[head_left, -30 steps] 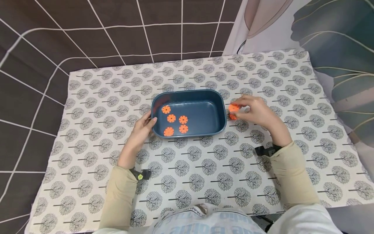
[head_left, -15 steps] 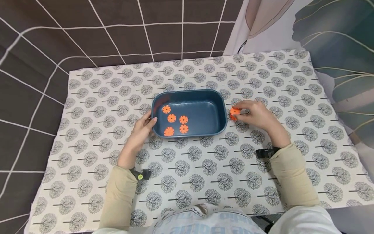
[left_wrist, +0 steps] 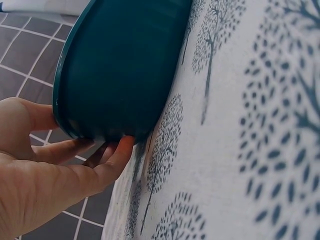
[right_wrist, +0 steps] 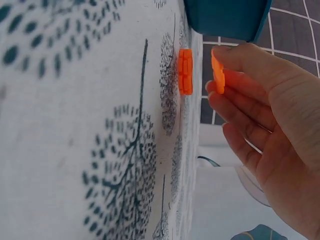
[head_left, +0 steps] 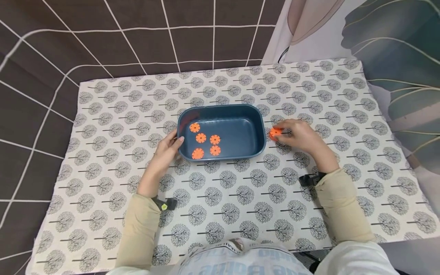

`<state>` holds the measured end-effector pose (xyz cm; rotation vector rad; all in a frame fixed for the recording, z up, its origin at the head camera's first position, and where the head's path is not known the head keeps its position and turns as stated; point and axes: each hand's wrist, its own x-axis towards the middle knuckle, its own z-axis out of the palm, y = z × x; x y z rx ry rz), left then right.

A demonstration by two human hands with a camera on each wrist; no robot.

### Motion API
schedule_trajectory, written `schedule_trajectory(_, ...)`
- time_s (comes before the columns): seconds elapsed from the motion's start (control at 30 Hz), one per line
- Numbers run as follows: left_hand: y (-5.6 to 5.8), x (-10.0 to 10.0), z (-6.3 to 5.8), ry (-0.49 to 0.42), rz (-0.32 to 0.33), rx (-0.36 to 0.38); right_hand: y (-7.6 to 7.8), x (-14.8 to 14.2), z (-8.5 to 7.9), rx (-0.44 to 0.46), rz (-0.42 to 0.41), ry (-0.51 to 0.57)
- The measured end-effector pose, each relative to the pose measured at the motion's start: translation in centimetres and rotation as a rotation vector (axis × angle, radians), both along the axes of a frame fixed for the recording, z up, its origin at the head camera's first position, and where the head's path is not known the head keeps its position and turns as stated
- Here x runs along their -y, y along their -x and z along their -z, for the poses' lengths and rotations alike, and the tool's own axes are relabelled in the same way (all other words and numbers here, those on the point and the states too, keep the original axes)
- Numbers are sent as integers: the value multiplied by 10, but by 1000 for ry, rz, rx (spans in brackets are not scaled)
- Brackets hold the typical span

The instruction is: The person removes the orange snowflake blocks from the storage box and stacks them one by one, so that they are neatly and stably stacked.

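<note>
A dark blue plastic box [head_left: 238, 133] with rounded corners stands on the table, several orange notched discs [head_left: 215, 139] lying flat in its left half. My left hand [head_left: 164, 153] grips the box's left end, thumb at the rim; in the left wrist view its fingers rest against the outer wall. Right of the box, my right hand [head_left: 300, 135] pinches one orange notched disc [right_wrist: 218, 72] between thumb and fingertips. Just below that disc, a small stack of orange discs [right_wrist: 185, 72] sits on the cloth, a narrow gap separating them in the right wrist view.
A white tablecloth [head_left: 227, 214] printed with dark trees covers the table. Behind it hangs a dark curtain [head_left: 192, 46] with a white grid, and a patterned drape [head_left: 395, 76] is at the right.
My right hand has shifted slightly right over the discs beside the box, and the orange discs there now overlap more in the head view. My left hand and the box stay in place.
</note>
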<state>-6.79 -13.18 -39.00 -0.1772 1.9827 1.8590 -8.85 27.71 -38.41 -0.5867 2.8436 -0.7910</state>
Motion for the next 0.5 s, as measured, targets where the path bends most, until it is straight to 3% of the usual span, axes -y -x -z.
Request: schedule_trajectory(0.5,1,2,0,6,-3,11,2,-2,5,29,-3,-22)
